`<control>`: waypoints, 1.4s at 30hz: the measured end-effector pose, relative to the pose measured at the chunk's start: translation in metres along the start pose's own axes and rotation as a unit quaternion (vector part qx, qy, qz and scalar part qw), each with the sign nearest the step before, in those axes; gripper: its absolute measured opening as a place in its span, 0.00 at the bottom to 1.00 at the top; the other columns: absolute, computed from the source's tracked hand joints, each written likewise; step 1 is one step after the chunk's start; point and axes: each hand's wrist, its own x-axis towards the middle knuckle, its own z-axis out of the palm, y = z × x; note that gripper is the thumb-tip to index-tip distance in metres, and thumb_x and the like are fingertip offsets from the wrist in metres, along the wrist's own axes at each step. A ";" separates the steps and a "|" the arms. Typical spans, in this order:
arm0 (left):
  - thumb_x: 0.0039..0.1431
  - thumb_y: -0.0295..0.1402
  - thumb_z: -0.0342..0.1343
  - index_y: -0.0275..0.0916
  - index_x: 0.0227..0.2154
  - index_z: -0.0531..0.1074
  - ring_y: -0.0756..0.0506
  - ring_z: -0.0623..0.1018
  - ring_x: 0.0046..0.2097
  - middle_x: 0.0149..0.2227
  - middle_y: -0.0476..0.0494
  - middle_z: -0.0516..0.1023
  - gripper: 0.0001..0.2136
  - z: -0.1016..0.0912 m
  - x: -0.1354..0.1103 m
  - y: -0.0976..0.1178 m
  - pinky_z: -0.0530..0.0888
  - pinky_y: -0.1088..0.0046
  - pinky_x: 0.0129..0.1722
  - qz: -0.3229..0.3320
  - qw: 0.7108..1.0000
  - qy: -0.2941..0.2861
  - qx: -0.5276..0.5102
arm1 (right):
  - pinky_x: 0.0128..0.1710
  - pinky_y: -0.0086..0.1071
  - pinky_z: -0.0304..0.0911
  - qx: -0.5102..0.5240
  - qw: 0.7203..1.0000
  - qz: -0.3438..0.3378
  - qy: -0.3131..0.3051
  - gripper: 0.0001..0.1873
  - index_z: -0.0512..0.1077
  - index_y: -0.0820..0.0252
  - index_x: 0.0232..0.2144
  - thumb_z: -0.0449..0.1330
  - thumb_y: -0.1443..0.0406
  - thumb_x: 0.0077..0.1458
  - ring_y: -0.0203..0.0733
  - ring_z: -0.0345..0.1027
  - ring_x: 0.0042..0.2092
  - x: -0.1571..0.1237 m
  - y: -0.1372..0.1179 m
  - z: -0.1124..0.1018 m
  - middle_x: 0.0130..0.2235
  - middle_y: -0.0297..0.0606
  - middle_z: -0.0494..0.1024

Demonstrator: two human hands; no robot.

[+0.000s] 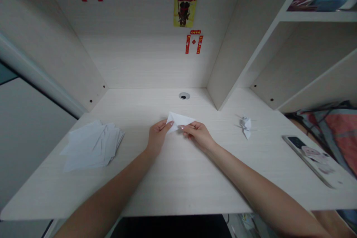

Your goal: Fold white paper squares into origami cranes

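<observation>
A folded sheet of white paper (pixel 178 118) is held between my two hands, just over the middle of the desk. My left hand (pixel 158 134) pinches its left end, the thumb lying on top. At the right end, my right hand (pixel 198 134) grips the paper between thumb and fingers. One corner of the paper points up and away from me, and a slanting fold line shows on its face. The lower edge is partly covered by my thumbs.
A loose pile of white paper sheets (pixel 92 147) lies on the left of the desk (pixel 178 189). Small folded paper figures (pixel 245 126) sit at the right, near a phone (pixel 312 160). Behind are a round cable hole (pixel 184 96) and an upright divider (pixel 223 67).
</observation>
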 end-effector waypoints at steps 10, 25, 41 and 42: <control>0.44 0.40 0.61 0.36 0.38 0.77 0.46 0.76 0.29 0.28 0.46 0.80 0.18 0.004 -0.001 -0.001 0.70 0.74 0.28 -0.016 1.000 0.003 -0.004 | 0.15 0.27 0.46 -0.040 0.999 -0.006 0.032 0.16 0.73 0.63 0.16 0.68 0.55 0.35 0.28 0.53 0.15 0.000 0.009 0.006 0.16 0.35 0.73; 0.44 0.42 0.62 0.35 0.38 0.77 0.46 0.77 0.31 0.33 0.43 0.80 0.19 -0.002 0.005 -0.008 0.70 0.74 0.30 -0.031 0.999 0.010 -0.015 | 0.17 0.25 0.49 -0.003 0.995 0.010 0.097 0.16 0.76 0.62 0.24 0.68 0.55 0.35 0.31 0.63 0.23 0.011 -0.018 -0.029 0.28 0.39 0.77; 0.46 0.40 0.61 0.34 0.34 0.75 0.49 0.73 0.28 0.28 0.46 0.78 0.15 -0.001 0.004 -0.007 0.67 0.75 0.30 -0.012 0.996 0.018 -0.091 | 0.16 0.23 0.54 -0.061 0.998 -0.024 -0.003 0.19 0.76 0.62 0.32 0.66 0.55 0.39 0.33 0.65 0.24 0.001 -0.011 -0.007 0.29 0.40 0.77; 0.46 0.39 0.61 0.34 0.34 0.75 0.49 0.73 0.27 0.28 0.46 0.78 0.15 -0.001 0.004 -0.008 0.67 0.75 0.30 -0.011 0.995 0.015 -0.094 | 0.17 0.23 0.54 -0.069 0.997 -0.019 -0.020 0.19 0.77 0.62 0.32 0.66 0.55 0.38 0.33 0.64 0.23 -0.001 -0.008 -0.002 0.27 0.39 0.77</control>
